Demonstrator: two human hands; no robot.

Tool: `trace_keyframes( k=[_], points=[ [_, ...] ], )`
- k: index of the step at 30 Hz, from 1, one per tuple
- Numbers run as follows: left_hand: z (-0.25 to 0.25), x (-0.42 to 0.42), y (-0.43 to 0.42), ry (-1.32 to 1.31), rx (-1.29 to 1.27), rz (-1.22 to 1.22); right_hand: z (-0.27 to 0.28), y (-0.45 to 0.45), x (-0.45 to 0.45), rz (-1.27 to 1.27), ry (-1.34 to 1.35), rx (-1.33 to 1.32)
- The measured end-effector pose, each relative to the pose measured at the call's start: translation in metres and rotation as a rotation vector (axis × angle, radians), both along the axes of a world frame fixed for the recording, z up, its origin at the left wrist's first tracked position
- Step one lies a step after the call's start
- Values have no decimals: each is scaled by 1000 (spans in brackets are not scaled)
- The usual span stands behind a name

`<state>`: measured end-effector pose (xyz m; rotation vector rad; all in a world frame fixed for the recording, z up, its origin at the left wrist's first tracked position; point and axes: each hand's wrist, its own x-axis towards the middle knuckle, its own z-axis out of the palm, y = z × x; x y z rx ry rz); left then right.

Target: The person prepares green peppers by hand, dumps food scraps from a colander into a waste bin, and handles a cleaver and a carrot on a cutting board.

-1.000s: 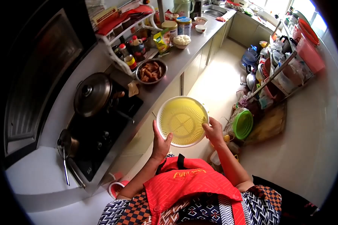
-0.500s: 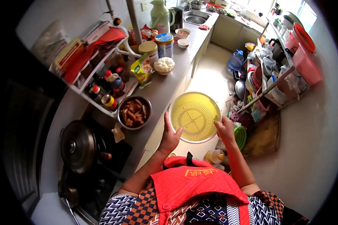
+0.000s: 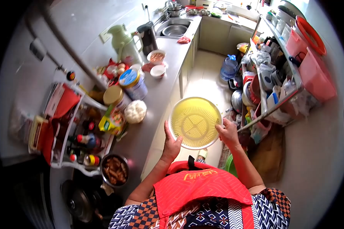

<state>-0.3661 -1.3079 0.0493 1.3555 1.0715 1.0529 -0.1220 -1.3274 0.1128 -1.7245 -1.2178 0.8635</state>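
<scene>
Fingers (image 3: 167, 132) of the left hand (image 3: 172, 147) and the right hand (image 3: 228, 133) hold a yellow strainer basket (image 3: 195, 124) by its rim (image 3: 195, 98), up above the pale floor (image 3: 203, 76). Left of the basket is a grey counter (image 3: 156, 87) with a cauliflower (image 3: 135, 111) and a metal bowl (image 3: 127, 171) of brown food (image 3: 115, 170). Past the basket, far back, is a sink (image 3: 176, 22). Right of the basket stands a crowded rack (image 3: 270, 109) with a pink tub (image 3: 316, 77).

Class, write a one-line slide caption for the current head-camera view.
Left hand and right hand hold a round, ribbed yellow container over the floor, beside a cluttered counter.
</scene>
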Motion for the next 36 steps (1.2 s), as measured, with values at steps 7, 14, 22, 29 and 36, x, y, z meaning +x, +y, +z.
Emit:
trace_keyframes(
  k=[7, 14, 22, 29, 36],
  points=[
    [21, 104, 132, 27, 104, 58, 17, 135, 103, 46, -32, 39],
    [16, 172, 254, 6, 111, 93, 7, 257, 167, 21, 16, 86],
    [10, 257, 455, -7, 102, -26, 7, 428, 250, -35, -28, 126],
    [30, 329, 601, 153, 137, -130, 8, 558, 323, -168, 109, 79],
    [7, 407, 731, 176, 183, -64, -11, 701, 402, -131, 91, 43]
  ],
)
